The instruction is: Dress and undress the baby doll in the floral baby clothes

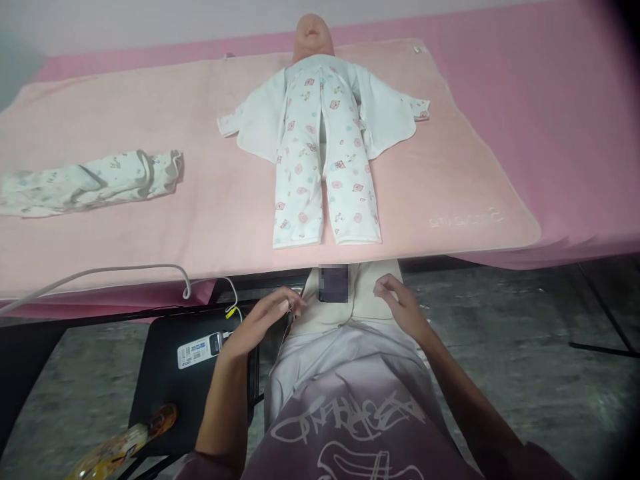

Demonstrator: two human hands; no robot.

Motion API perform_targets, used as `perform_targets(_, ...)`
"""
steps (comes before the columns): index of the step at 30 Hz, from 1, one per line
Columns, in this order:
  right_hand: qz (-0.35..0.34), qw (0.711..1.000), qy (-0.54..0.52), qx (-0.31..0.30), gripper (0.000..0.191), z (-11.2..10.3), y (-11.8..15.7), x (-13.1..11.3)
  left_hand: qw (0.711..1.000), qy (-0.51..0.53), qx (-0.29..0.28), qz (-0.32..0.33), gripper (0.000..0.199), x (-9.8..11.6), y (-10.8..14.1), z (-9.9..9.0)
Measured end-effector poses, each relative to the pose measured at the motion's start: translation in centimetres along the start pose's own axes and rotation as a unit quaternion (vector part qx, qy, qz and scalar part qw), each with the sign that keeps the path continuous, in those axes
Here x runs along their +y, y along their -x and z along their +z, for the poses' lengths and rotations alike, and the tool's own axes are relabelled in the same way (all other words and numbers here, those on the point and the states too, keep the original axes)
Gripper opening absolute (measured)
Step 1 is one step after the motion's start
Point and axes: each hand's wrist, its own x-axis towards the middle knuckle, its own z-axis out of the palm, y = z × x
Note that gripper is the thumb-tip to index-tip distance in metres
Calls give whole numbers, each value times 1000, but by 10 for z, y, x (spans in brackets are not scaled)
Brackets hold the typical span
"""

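A baby doll (313, 40) lies on its back on a pink blanket, its head towards the far edge. Spread over its body is a white baby top (385, 113) with the sleeves out to both sides, and patterned baby trousers (300, 173) lie over the front and legs. My left hand (273, 310) hangs above my lap, fingers loosely bent and apart, holding nothing. Over my other thigh hovers my right hand (400, 303), also loosely open and unladen. Both are below the near table edge, away from the doll. A dark pixelated rectangle (334, 283) shows between my legs.
A rolled patterned cloth (95, 183) lies left on the pink blanket (215, 200). Below it, a black stool (160, 400) bears a white power bank (200, 351) with a cable (125, 269) running over the table edge. A bottle (120, 450) stands lower left.
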Motion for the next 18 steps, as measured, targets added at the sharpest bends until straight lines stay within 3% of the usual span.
perform_targets(3, -19, 997, 24, -71, 33, -29, 7, -35, 994, 53, -54, 78, 47, 25, 6, -5)
perform_targets(6, -67, 991, 12, -119, 26, -52, 8, -73, 970, 113, -79, 200, 46, 55, -7, -4)
perform_targets(10, -155, 978, 19, -140, 19, -80, -12, -120, 938, 81, -39, 334, 44, 113, -50, -11)
perform_targets(14, -226, 969, 78, -64, 28, -98, -66, -167, 926, -48, 64, 369, 32, 176, -112, -27)
perform_targets(18, -295, 949, 112, -2, 31, -96, -149, -212, 892, -231, 120, 370, 25, 220, -196, -49)
